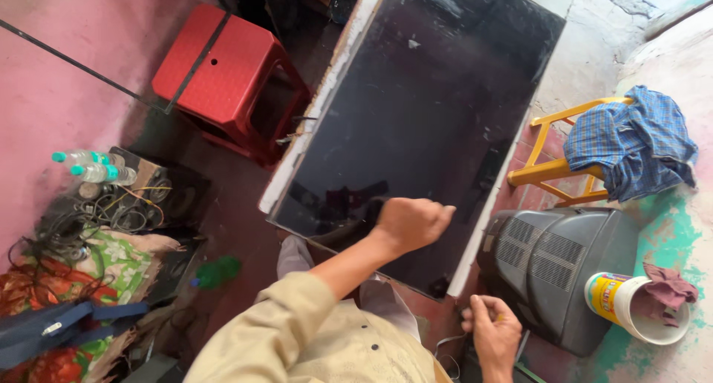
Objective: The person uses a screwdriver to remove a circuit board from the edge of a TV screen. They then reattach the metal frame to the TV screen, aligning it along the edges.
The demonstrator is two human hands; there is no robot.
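A large flat screen panel [416, 123] lies dark face up across the person's lap, one end near the red stool [223, 71]. It looks heavy, stiff and fragile, best held by its pale edge frame. The left hand [412, 221] hovers fisted over the glass. The right hand [492, 327], beside the grey television set [557, 268], pinches a thin wire.

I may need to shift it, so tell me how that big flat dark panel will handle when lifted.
The panel is wide and thin, so it probably flexes and would want support at both ends. Its glossy face suggests glass-like fragility and a slippery grip. The left hand over its near edge covers only a small part.
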